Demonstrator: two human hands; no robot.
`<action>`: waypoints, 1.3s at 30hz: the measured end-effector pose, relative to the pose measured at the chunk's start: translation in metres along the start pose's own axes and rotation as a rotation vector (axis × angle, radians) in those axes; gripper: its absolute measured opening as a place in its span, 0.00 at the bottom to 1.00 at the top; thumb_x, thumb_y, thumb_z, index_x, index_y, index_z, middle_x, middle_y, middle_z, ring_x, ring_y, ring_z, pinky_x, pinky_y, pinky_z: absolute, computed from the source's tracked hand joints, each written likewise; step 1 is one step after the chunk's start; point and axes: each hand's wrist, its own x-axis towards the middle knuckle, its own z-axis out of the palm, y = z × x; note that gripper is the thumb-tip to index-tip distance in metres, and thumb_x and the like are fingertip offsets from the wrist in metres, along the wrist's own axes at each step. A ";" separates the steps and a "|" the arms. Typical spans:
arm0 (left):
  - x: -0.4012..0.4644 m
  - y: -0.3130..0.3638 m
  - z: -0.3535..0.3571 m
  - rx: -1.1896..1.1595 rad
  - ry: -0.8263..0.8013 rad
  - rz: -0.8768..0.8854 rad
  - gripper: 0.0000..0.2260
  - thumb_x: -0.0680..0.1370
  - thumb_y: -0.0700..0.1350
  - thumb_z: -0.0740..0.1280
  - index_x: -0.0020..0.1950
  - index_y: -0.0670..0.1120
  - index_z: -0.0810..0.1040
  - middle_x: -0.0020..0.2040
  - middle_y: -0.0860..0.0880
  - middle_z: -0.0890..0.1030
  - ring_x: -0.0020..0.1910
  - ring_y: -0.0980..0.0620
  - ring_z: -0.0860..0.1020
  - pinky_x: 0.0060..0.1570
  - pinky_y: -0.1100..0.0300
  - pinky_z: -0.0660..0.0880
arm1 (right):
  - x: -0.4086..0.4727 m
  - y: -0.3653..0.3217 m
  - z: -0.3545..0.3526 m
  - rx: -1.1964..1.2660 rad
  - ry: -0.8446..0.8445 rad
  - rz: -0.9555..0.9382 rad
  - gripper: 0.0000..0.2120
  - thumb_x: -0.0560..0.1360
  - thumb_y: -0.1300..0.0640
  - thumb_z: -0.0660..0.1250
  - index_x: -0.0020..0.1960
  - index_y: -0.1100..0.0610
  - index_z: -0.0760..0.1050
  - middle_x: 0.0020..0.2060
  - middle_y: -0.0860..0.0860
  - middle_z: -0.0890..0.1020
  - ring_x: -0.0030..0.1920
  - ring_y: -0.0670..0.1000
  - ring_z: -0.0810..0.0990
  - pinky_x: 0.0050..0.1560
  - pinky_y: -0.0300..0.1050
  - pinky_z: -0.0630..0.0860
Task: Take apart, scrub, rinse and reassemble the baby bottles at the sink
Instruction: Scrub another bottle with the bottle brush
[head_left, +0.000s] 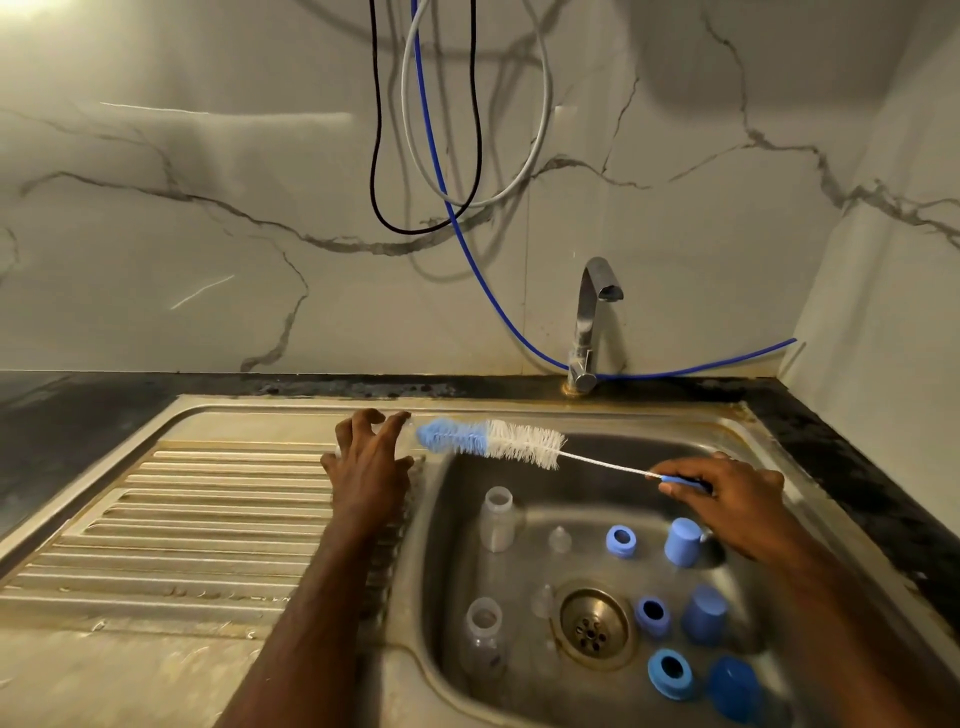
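Between right fingers: bottle brush (491, 441) handle, pinched by right hand (727, 499).
Left hand (371, 462): fingers spread, just beside bristles.
Below fingers: bottles, collars, caps in sink (769, 431).

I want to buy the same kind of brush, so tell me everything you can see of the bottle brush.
The bottle brush is long and thin. Its bristle head is blue at the tip and white behind, looking like soft nylon. A twisted, pale wire stem runs from the head to a blue handle. The right hand pinches that handle in its grip, holding the brush nearly level, head pointing left, above the far edge of the sink. The left hand is close to the tip without clearly touching it.
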 end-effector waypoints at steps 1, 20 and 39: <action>-0.001 0.002 0.001 0.004 -0.007 0.023 0.30 0.78 0.52 0.72 0.78 0.58 0.64 0.75 0.47 0.61 0.75 0.45 0.55 0.69 0.38 0.63 | 0.000 0.000 0.000 -0.001 -0.005 0.001 0.08 0.77 0.44 0.69 0.48 0.28 0.74 0.43 0.27 0.75 0.56 0.42 0.77 0.65 0.58 0.65; -0.011 0.015 0.009 -0.773 0.091 0.161 0.29 0.66 0.56 0.79 0.65 0.52 0.75 0.58 0.57 0.79 0.54 0.63 0.79 0.49 0.70 0.76 | 0.005 -0.003 0.011 0.410 0.062 0.039 0.02 0.74 0.51 0.74 0.43 0.46 0.84 0.38 0.41 0.85 0.44 0.43 0.84 0.54 0.55 0.80; -0.022 0.025 -0.008 -1.100 -0.016 0.100 0.20 0.71 0.52 0.76 0.62 0.51 0.79 0.52 0.60 0.83 0.50 0.51 0.83 0.38 0.61 0.80 | 0.004 -0.010 0.011 0.535 0.077 0.083 0.04 0.75 0.60 0.73 0.45 0.51 0.83 0.41 0.47 0.86 0.47 0.48 0.84 0.53 0.46 0.78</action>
